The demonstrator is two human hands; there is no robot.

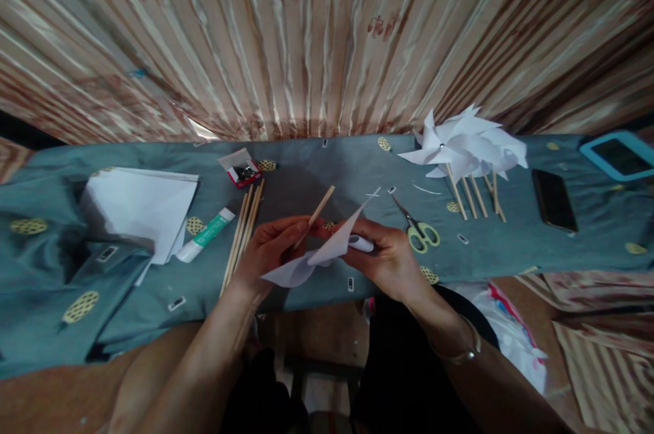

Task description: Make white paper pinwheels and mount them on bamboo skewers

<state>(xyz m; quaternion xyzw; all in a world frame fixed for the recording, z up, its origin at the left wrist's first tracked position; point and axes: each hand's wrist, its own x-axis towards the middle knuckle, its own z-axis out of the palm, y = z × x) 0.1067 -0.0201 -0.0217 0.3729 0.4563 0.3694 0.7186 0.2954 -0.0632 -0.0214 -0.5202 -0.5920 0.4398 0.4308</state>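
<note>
My left hand (278, 243) is closed around a thin wooden stick (321, 206), which tilts up to the right. My right hand (383, 250) grips a white paper pinwheel (334, 246) with curled blades; its fingers are partly hidden behind the paper. The stick's lower part disappears behind my left fingers, and I cannot tell whether it touches the pinwheel. Green-handled scissors (422, 233) lie just right of my right hand. Several loose wooden sticks (238, 236) lie beside my left hand.
Finished-looking pinwheels on sticks (464, 144) are heaped at the back right, near a dark phone (554, 199) and a blue-framed device (620, 155). On the left are white paper sheets (143, 206), a glue stick (207, 235) and an open box of pins (241, 168). A curtain (306, 45) hangs behind.
</note>
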